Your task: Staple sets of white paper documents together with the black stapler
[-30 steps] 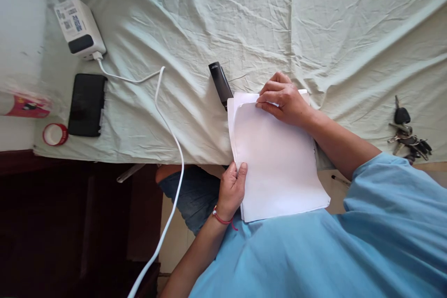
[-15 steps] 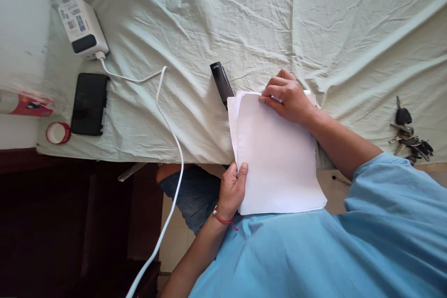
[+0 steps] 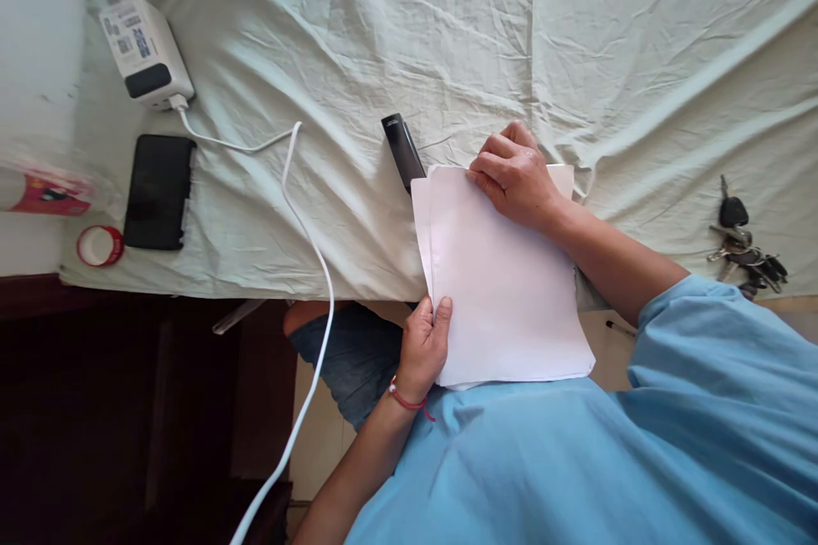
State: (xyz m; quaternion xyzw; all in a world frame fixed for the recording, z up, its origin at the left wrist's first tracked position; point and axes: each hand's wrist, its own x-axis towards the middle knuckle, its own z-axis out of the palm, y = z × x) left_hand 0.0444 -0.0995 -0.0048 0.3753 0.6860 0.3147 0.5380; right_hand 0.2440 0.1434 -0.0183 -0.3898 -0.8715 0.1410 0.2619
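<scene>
The left hand [image 3: 425, 345] pinches the near left edge of the papers [image 3: 504, 281] lying over the bed's edge while the right hand [image 3: 515, 174] presses their far corner flat, seemingly squaring them, with the stapler [image 3: 402, 151] just beside.
</scene>
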